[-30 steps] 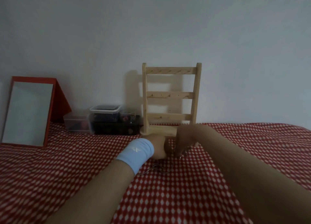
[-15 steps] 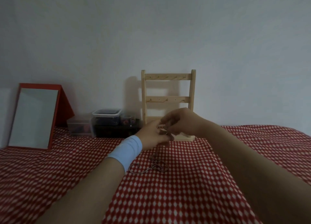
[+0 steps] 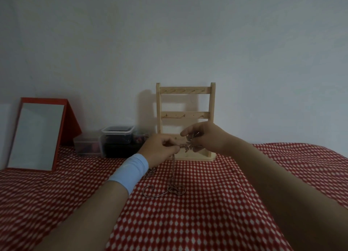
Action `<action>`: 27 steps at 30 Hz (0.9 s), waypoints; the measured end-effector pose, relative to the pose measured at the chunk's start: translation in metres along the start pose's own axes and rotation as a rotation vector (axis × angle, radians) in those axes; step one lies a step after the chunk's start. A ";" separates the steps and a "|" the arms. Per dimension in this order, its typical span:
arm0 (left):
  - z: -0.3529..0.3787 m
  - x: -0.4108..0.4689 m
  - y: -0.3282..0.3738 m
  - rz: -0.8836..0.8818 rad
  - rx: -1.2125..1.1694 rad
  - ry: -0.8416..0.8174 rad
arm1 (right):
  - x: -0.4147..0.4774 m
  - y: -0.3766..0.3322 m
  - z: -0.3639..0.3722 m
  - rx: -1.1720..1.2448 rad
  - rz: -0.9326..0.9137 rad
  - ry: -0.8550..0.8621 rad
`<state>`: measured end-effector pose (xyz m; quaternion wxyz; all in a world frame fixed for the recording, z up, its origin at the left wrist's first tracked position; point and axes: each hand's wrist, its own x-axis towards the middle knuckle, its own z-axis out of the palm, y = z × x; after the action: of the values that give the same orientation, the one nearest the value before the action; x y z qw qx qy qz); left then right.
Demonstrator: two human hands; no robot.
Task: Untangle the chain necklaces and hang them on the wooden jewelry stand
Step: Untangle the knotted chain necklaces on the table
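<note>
A wooden jewelry stand (image 3: 185, 90) with three peg rails stands against the wall on the red checked cloth. Its pegs are bare. In front of its lowest rail my left hand (image 3: 159, 150), with a light blue wristband, and my right hand (image 3: 204, 136) both pinch a tangle of silver chain necklaces (image 3: 173, 167). The chain hangs down from my fingers and ends in a knotted coil on the cloth. Another loop of chain (image 3: 151, 170) peeks out beside my left wrist.
A red-framed mirror (image 3: 37, 135) leans at the back left. Clear plastic boxes (image 3: 116, 141) with dark contents sit between the mirror and the stand. The red and white checked cloth (image 3: 207, 213) covers the whole surface.
Both hands have risen from the cloth up to the stand's lowest rail, lifting part of the chain. The lower coil stays on the cloth.
</note>
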<state>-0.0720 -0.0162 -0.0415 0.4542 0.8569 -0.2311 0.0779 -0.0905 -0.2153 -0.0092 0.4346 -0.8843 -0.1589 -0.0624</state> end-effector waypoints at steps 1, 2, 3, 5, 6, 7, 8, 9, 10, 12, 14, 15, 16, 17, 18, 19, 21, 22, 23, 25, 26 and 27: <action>0.000 -0.001 0.002 -0.003 0.031 -0.036 | 0.001 -0.001 0.001 -0.002 -0.009 0.005; 0.000 -0.001 0.004 -0.002 0.078 -0.084 | 0.002 -0.003 0.002 -0.010 -0.022 0.010; -0.001 -0.001 0.008 -0.011 0.124 -0.134 | 0.003 -0.004 0.003 -0.023 -0.036 0.012; -0.004 -0.001 0.016 -0.038 0.089 -0.169 | 0.005 -0.007 0.004 -0.043 -0.055 0.009; -0.006 0.000 0.018 -0.072 -0.024 -0.162 | 0.005 -0.008 0.004 -0.047 -0.056 0.009; -0.007 0.001 0.020 -0.123 -0.180 -0.167 | 0.006 -0.009 0.003 -0.049 -0.057 0.015; -0.007 0.001 0.019 -0.171 -0.347 -0.202 | 0.006 -0.009 0.002 -0.056 -0.060 0.026; -0.007 0.001 0.019 -0.227 -0.500 -0.256 | 0.006 -0.009 0.001 -0.064 -0.063 0.041; -0.007 0.001 0.019 -0.273 -0.599 -0.300 | 0.007 -0.009 0.000 -0.075 -0.064 0.056; -0.009 0.003 0.016 -0.314 -0.586 -0.300 | 0.007 -0.007 -0.002 -0.089 -0.052 0.079; -0.011 0.006 0.016 -0.204 -0.272 -0.204 | 0.007 -0.005 -0.003 -0.095 -0.022 0.094; -0.014 0.005 0.018 -0.124 -0.092 -0.190 | 0.006 -0.004 -0.003 -0.101 -0.008 0.106; -0.018 0.003 0.021 -0.061 0.046 -0.211 | 0.006 -0.003 -0.003 -0.101 0.001 0.121; -0.020 0.000 0.021 -0.058 0.136 -0.257 | 0.006 -0.002 -0.003 -0.087 0.009 0.134; -0.022 -0.003 0.020 -0.056 0.229 -0.345 | 0.004 -0.001 -0.003 -0.069 0.013 0.141; -0.025 -0.008 0.022 -0.075 0.347 -0.472 | 0.004 0.000 -0.003 -0.056 0.010 0.147; -0.025 -0.015 0.022 -0.119 0.535 -0.621 | 0.003 0.000 -0.002 -0.041 -0.004 0.159; -0.026 -0.015 0.019 -0.108 0.540 -0.604 | 0.002 -0.001 -0.001 -0.031 -0.014 0.155; -0.024 -0.013 0.021 -0.091 0.474 -0.500 | 0.002 -0.002 0.000 -0.012 -0.026 0.143; -0.020 -0.006 0.021 -0.028 0.258 -0.157 | 0.001 -0.005 0.002 0.041 -0.059 0.113; -0.016 -0.001 0.022 -0.019 0.156 -0.059 | 0.001 -0.007 0.003 0.068 -0.077 0.106; -0.012 0.002 0.023 -0.035 0.050 -0.058 | 0.001 -0.008 0.004 0.103 -0.092 0.104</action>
<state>-0.0798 -0.0184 -0.0165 0.4269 0.8738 -0.2270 0.0506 -0.0924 -0.2075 -0.0055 0.4841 -0.8480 -0.1794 -0.1199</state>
